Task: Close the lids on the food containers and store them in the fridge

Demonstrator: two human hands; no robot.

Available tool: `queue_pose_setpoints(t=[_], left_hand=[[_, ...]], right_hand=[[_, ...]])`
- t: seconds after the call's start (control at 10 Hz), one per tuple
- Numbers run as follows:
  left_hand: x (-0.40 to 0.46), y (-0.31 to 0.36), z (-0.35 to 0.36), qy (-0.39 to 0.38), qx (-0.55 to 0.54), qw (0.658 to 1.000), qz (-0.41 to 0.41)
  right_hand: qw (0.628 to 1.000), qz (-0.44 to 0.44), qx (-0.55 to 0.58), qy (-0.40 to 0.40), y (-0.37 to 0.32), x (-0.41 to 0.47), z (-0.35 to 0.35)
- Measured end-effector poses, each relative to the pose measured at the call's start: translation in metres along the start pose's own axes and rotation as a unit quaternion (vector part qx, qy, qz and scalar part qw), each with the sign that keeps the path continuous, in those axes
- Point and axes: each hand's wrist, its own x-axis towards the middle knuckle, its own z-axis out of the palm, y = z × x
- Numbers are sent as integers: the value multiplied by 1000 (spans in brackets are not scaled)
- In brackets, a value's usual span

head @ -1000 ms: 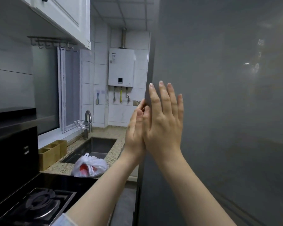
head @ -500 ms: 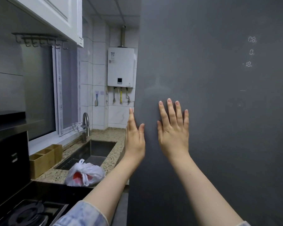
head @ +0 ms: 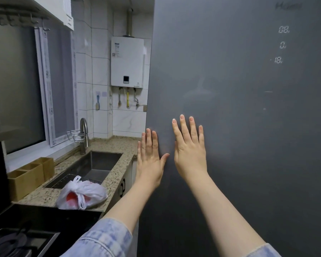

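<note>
Two flat hands, left hand [head: 149, 160] at 9 o'clock of right hand [head: 190, 151], pressing fridge door [head: 239, 127]; fingers [head: 183, 125] splayed, holding nothing; advising even push near edge.

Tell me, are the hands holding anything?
No, nothing is held. The left hand and right hand are open and flat against the grey fridge door.

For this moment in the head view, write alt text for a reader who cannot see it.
Two bare hands, left hand and right hand, lie open and flat against a dark grey fridge door. To the left, a granite counter holds a sink and a tied white plastic bag.
</note>
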Motion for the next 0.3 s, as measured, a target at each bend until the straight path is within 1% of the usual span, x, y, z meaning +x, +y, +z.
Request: queue_pose_setpoints(t=[0.1,0.2,0.3], left_hand=[[2,-9,13,25,28,999,8],[5,-16,16,59,23,998,18],[3,-12,10,98,8,994,42]], right_hand=[[999,13,12,-28,-7,0,-5],[999,15,46,-9,-12,4,-21],[961,70,253,91,-15,17,-59]])
